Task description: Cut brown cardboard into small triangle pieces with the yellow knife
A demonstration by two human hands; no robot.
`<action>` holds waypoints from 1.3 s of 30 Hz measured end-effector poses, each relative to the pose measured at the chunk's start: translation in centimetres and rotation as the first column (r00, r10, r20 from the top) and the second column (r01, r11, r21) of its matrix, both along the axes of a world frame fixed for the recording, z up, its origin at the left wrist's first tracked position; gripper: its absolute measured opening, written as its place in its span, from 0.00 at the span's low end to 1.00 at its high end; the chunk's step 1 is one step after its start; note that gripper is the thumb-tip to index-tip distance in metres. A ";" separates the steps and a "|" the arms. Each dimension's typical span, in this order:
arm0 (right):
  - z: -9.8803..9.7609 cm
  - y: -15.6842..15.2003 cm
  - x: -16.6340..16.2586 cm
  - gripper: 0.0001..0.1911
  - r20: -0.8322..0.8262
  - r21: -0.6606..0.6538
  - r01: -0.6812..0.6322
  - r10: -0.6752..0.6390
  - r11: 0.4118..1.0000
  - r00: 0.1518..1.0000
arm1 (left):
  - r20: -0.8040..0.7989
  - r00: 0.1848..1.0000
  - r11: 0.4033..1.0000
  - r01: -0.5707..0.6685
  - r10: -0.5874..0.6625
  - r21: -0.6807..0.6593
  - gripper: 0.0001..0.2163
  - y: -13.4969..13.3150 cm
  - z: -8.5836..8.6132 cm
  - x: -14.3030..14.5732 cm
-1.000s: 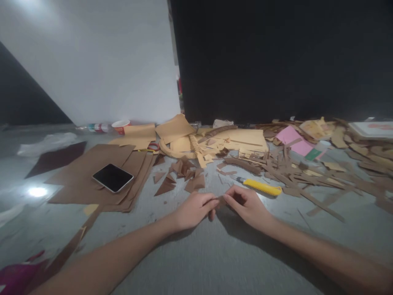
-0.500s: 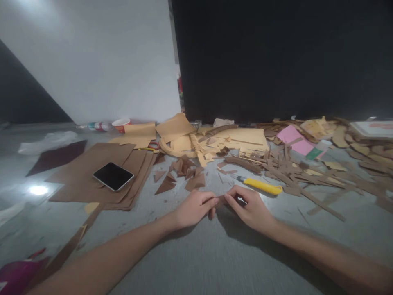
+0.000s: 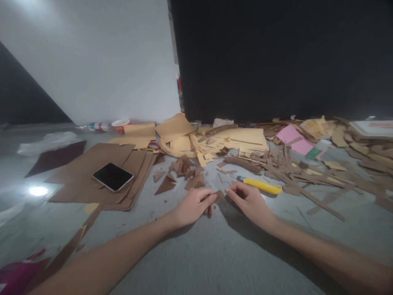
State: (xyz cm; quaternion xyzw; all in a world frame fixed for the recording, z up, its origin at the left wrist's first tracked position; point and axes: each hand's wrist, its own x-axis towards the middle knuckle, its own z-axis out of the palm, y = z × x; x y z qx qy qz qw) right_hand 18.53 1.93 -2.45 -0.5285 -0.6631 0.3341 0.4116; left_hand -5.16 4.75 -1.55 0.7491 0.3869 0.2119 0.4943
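Note:
A small folded piece of brown paper (image 3: 219, 196) sticks out to the right from between the thumb and fingers of my left hand (image 3: 195, 206), which is closed on it just above the table. Right beside it, my right hand (image 3: 250, 205) has its thumb and index finger drawn together, with a narrow gap between them and the paper. Several folded brown paper triangles (image 3: 166, 184) lie just beyond my left hand. A yellow utility knife (image 3: 262, 186) rests behind my right hand, its blade pointing left.
At left, a smartphone (image 3: 113, 176) lies on stacked brown sheets (image 3: 80, 164). Brown paper strips (image 3: 285, 174) are heaped at right. Tan sheets (image 3: 245, 137), a paper cup (image 3: 120, 125) and a pink sheet (image 3: 291, 138) lie along the back.
My right fingers have come off the brown paper and moved slightly away, so more of the piece shows. The left hand still holds it, nearly unmoved.

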 end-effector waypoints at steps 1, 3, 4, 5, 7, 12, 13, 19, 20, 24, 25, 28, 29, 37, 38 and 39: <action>-0.1 0.0 0.0 0.25 0.005 -0.001 0.014 -0.014 1.000 1.000 | 0.002 1.000 1.000 -0.003 0.003 -0.009 0.21 0.0 0.0 0.0; -0.2 0.0 0.0 0.26 0.015 0.005 0.034 -0.034 0.999 0.999 | 0.000 1.000 1.000 -0.008 0.008 -0.025 0.22 0.0 0.1 0.0; -0.1 0.0 0.0 0.27 0.017 0.009 0.031 -0.031 0.999 0.999 | -0.003 1.000 0.999 -0.009 0.009 -0.031 0.22 -0.1 0.1 0.0; -0.1 -0.1 0.0 0.27 0.017 0.010 0.016 -0.016 1.000 1.000 | -0.005 1.000 0.999 -0.007 0.007 -0.034 0.22 0.0 0.2 0.0; 0.1 -0.2 0.0 0.25 0.008 0.006 -0.044 0.044 0.999 0.999 | -0.004 1.000 1.000 -0.001 0.000 -0.031 0.22 0.0 0.1 0.0; 0.6 -0.3 -0.1 0.17 -0.015 -0.025 -0.194 0.194 0.981 0.981 | 0.001 1.000 1.000 0.015 -0.015 -0.023 0.22 0.1 -0.1 -0.1; 0.6 -0.3 -0.1 0.17 -0.010 -0.035 -0.207 0.207 0.978 0.978 | 0.002 1.000 0.999 0.019 -0.019 -0.025 0.23 0.1 -0.1 -0.1; 0.3 -0.1 -0.1 0.18 -0.036 -0.057 -0.181 0.179 0.982 0.983 | 0.052 0.999 0.998 0.018 -0.015 -0.064 0.20 -0.2 0.3 0.0; 0.3 0.0 -0.1 0.19 -0.045 -0.061 -0.167 0.165 0.984 0.985 | 0.057 0.998 0.997 0.013 -0.009 -0.071 0.18 -0.3 0.4 0.1; 0.4 0.1 -0.1 0.23 -0.071 -0.079 -0.145 0.140 0.986 0.988 | 0.072 0.997 0.995 -0.002 0.009 -0.096 0.15 -0.3 0.2 0.2; 0.4 0.1 -0.1 0.23 -0.070 -0.081 -0.147 0.142 0.986 0.987 | 0.074 0.997 0.995 -0.003 0.011 -0.099 0.16 -0.2 0.1 0.2; 0.4 0.0 -0.2 0.24 -0.061 -0.082 -0.148 0.143 0.986 0.988 | 0.070 0.997 0.995 -0.006 0.013 -0.104 0.17 -0.1 -0.1 0.2; 0.4 0.0 -0.2 0.24 -0.059 -0.082 -0.145 0.141 0.986 0.988 | 0.064 0.998 0.995 -0.010 0.017 -0.101 0.17 -0.1 -0.1 0.2; 0.3 0.0 -0.2 0.24 -0.046 -0.041 -0.139 0.137 0.989 0.990 | 0.044 0.999 0.999 0.002 0.000 -0.052 0.17 -0.2 0.2 0.3; 0.4 0.0 -0.2 0.25 -0.041 -0.035 -0.138 0.136 0.990 0.990 | 0.041 0.999 0.999 0.002 0.000 -0.049 0.17 -0.2 0.2 0.3; 0.4 0.0 -0.2 0.25 -0.039 -0.031 -0.137 0.136 0.990 0.990 | 0.037 0.999 0.999 0.001 0.001 -0.048 0.17 -0.1 0.2 0.3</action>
